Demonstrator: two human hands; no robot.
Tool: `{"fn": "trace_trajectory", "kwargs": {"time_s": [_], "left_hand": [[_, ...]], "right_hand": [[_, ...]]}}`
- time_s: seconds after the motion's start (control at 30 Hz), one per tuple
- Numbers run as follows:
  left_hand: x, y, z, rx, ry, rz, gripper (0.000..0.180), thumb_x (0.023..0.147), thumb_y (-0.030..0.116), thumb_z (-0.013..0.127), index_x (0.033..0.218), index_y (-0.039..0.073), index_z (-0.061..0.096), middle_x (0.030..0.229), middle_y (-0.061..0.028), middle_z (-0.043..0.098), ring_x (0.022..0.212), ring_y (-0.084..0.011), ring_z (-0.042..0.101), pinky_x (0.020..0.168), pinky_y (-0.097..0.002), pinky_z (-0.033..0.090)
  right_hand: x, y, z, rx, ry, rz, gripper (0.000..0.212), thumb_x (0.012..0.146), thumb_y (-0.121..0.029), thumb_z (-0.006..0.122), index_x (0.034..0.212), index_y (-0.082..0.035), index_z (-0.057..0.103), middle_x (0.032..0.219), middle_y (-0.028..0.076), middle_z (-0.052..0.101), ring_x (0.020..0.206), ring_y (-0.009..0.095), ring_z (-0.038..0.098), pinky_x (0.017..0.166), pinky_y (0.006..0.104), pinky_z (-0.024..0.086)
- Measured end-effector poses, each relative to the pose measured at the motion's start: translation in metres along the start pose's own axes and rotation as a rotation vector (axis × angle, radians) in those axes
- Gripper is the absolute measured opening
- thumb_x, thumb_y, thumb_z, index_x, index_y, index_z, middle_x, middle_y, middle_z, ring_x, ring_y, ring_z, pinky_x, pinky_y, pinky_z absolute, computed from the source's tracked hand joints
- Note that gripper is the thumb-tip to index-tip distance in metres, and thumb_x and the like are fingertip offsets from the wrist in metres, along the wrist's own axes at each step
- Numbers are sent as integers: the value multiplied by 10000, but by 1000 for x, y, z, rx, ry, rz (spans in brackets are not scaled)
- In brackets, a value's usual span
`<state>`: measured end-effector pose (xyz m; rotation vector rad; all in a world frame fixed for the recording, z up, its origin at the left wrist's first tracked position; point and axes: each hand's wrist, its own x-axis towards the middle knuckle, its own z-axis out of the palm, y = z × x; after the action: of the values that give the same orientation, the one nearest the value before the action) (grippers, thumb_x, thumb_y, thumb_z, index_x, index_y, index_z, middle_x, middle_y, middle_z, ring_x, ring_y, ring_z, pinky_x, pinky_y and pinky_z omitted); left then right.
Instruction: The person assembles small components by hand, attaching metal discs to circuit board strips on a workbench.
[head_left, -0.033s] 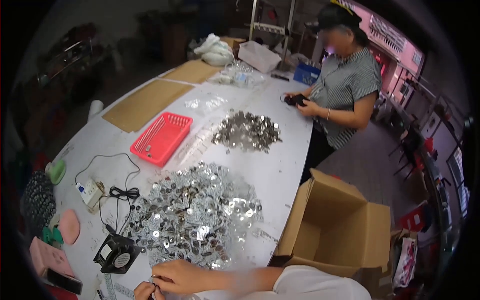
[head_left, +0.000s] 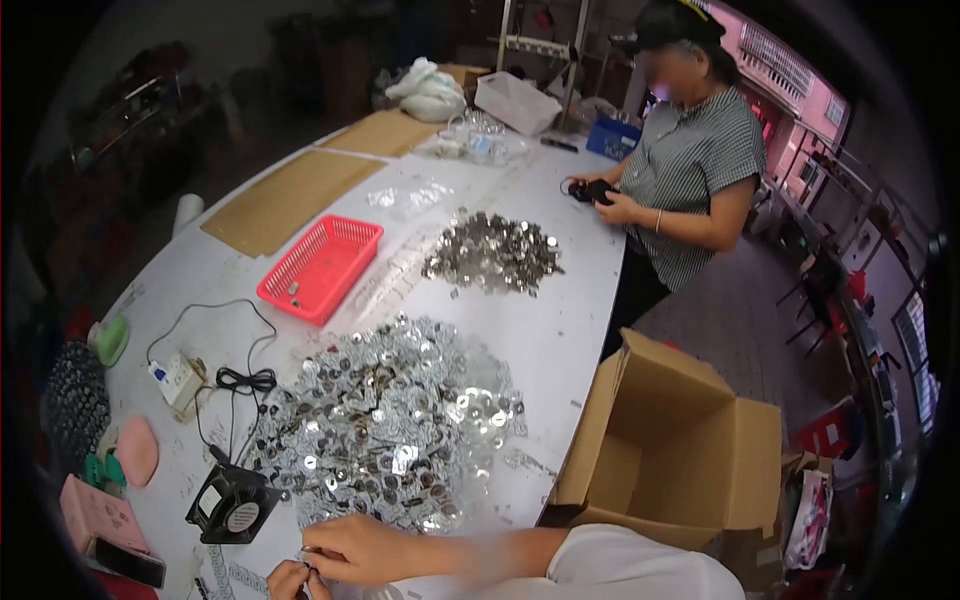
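At the bottom edge, my right hand (head_left: 352, 549) and my left hand (head_left: 287, 580) meet, fingertips pinched together. Something small sits between them, too hidden to make out; a glint of metal shows at the right fingertips. Just beyond my hands spreads a large heap of small silvery metal pieces with round holes or discs (head_left: 375, 430), some seemingly in clear plastic. Beside my left hand lie patterned strips (head_left: 245, 578), partly cut off by the frame. A small black fan (head_left: 235, 505) stands on the table left of the heap.
A red plastic basket (head_left: 322, 270) and a second metal pile (head_left: 492, 252) lie farther back. A power strip (head_left: 178, 384) with black cable is at left. An open cardboard box (head_left: 660, 450) stands right of the table. Across it, another person (head_left: 690, 170) holds a dark object.
The whole view has shifted very slightly. My hands stay together in nearly the same pinch, and the heap looks unchanged.
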<state>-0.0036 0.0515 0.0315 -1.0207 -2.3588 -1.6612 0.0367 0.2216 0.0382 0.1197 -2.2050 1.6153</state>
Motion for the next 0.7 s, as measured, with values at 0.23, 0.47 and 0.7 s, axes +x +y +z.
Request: {"fn": "trace_trajectory", "kwargs": {"time_s": [0.23, 0.47, 0.7], "left_hand": [[11, 0, 4, 36, -5, 32, 149, 889, -9, 608, 1038, -17, 603, 1064, -173, 599, 992, -285, 575, 899, -383, 470], [8, 8, 5, -26, 9, -85, 140, 898, -44, 586, 1036, -32, 592, 1082, -151, 590, 1008, -251, 563, 905, -360, 466], [5, -9, 8, -34, 98, 65, 166, 806, -98, 602, 956, -26, 592, 968, -163, 594, 889, -254, 590, 797, -321, 497]], "right_hand": [[6, 9, -2, -27, 27, 23, 161, 877, -142, 588, 802, -27, 505, 631, 101, 501, 561, 292, 545, 516, 394, 416], [1, 3, -1, 34, 50, 44, 154, 874, -144, 592, 827, -25, 505, 635, 106, 500, 559, 284, 545, 521, 389, 418], [1, 3, -1, 122, 15, 91, 137, 845, -126, 604, 819, -24, 516, 639, 105, 492, 528, 213, 495, 501, 343, 398]]}}
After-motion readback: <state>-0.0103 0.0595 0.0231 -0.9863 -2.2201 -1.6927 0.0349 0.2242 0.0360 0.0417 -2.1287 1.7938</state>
